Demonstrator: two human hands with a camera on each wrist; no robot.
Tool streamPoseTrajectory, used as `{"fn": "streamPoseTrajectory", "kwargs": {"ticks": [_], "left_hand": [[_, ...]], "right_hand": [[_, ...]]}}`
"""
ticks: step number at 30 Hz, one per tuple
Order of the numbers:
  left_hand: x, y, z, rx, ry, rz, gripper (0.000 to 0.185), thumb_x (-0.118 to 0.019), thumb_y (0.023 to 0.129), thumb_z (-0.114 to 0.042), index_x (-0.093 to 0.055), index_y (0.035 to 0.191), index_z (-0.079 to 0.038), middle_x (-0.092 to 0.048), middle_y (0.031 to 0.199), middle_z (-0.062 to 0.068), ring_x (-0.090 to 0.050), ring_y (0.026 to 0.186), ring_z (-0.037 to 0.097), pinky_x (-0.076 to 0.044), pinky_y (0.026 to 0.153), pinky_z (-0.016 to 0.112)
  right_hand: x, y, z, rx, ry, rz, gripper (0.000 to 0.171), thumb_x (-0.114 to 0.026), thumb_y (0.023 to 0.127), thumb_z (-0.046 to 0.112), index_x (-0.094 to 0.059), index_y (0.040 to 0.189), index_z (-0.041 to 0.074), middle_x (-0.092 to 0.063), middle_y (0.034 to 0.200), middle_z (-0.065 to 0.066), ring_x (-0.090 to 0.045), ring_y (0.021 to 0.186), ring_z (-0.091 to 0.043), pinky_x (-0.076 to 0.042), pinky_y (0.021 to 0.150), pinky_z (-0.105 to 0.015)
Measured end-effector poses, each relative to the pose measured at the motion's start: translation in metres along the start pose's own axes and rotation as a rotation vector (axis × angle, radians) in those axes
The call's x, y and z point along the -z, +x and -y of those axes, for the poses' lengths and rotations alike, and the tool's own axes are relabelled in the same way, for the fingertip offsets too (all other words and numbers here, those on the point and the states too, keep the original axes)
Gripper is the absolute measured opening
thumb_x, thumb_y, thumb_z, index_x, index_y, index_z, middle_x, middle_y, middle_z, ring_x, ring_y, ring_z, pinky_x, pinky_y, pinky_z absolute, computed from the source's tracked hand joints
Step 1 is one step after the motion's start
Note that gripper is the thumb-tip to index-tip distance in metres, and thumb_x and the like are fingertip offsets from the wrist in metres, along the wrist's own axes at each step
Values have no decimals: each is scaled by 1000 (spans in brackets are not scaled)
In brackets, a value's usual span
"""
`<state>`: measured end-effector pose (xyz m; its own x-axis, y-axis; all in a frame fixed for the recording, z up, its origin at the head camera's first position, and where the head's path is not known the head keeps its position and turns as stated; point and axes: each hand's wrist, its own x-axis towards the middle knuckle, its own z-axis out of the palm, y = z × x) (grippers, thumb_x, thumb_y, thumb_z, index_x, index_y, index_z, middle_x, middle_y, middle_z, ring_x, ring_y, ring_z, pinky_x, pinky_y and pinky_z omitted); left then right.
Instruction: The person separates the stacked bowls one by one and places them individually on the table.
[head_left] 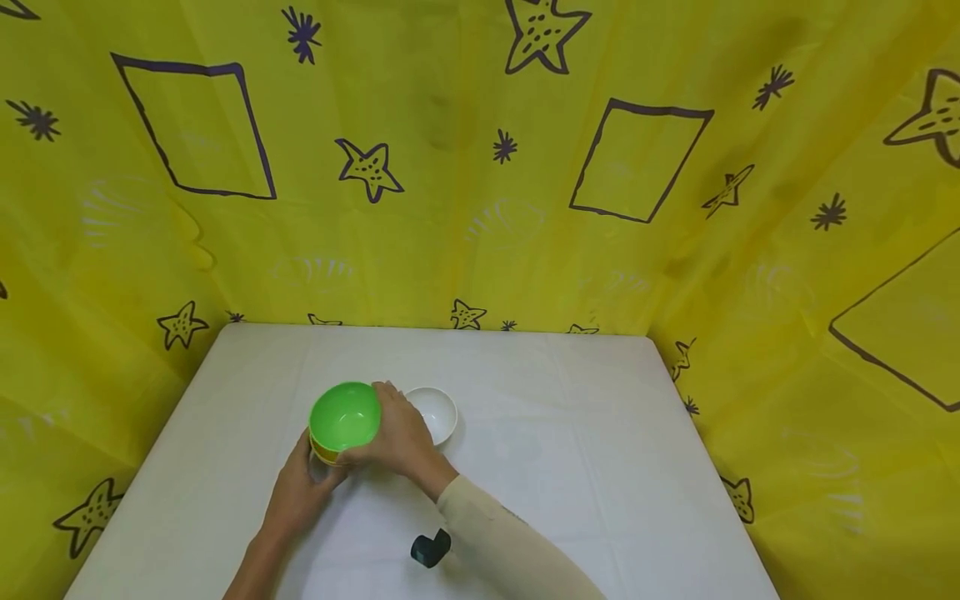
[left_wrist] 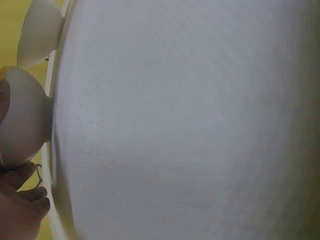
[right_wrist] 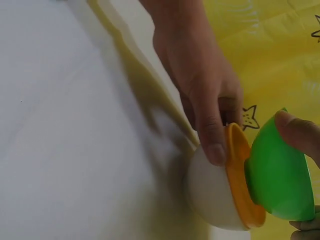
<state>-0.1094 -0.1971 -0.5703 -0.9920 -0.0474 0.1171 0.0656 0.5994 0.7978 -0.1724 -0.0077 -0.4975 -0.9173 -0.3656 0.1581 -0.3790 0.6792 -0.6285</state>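
Observation:
My left hand (head_left: 296, 492) grips a white bowl (right_wrist: 210, 195) with an orange rim and orange inside; whether these are two nested bowls I cannot tell. Its thumb lies on the near outer side. Above that bowl, my right hand (head_left: 401, 437) holds a green bowl (head_left: 345, 417) by its rim. The right wrist view shows the green bowl's foot at the orange opening (right_wrist: 239, 175), partly inside it. Just beyond the right hand stands another white bowl (head_left: 438, 414), partly hidden by that hand.
A white cloth covers the table (head_left: 562, 467). Yellow curtains (head_left: 450, 233) with drawn stars and frames hang behind and at both sides. A small black object (head_left: 431, 548) shows beside the right sleeve (head_left: 510, 542).

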Motion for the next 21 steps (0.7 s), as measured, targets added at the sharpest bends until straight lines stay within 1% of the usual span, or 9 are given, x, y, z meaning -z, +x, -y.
{"fn": "streamPoseTrajectory", "kwargs": {"ticks": [5,7,11,14,16,18,21], "left_hand": [[-1,2,2,-22,5,-15,94,-86,90,-28,-31,160,4,-39,159,33,-35,146,54,-29,117,72],[-1,3,2,-25,-5,-12,95,-86,90,-28,-31,160,3,-39,159,33,-35,146,54,-29,117,72],[-1,4,3,-4,-17,4,99,-87,89,-34,-30,162,1,-38,161,31,-33,148,53,-28,118,71],[-1,4,3,8,-12,12,101,-87,88,-36,-29,162,2,-36,162,32,-32,148,53,-28,118,71],[-1,3,3,10,-9,14,101,-87,89,-35,-28,162,3,-35,162,32,-32,148,54,-28,118,71],[-1,3,4,7,-7,11,100,-87,89,-35,-29,161,3,-36,161,33,-32,148,54,-28,118,71],[-2,3,5,-3,-15,7,100,-87,89,-35,-29,161,3,-36,161,33,-33,147,55,-28,118,71]], "right_hand": [[7,0,-2,-28,33,-36,106,-101,64,47,-51,149,7,-62,142,-6,-52,141,-26,-51,109,-39],[12,0,-3,-39,52,-47,107,-101,65,46,-50,150,6,-60,146,-9,-51,142,-28,-50,110,-42],[23,-3,-1,-69,94,-71,110,-102,65,44,-48,152,3,-57,149,-12,-58,132,-29,-54,104,-43],[30,-6,-1,-94,120,-106,108,-102,65,43,-49,151,5,-62,142,-10,-64,117,-26,-57,94,-39],[34,-8,-2,-105,138,-135,106,-102,65,42,-51,149,6,-65,134,-8,-65,112,-25,-58,90,-38],[37,-9,-3,-109,146,-159,105,-102,64,41,-51,149,5,-67,130,-8,-66,109,-26,-58,87,-38],[43,-11,-8,-104,148,-179,107,-103,64,39,-50,149,2,-67,130,-12,-67,110,-30,-59,88,-39]]}}
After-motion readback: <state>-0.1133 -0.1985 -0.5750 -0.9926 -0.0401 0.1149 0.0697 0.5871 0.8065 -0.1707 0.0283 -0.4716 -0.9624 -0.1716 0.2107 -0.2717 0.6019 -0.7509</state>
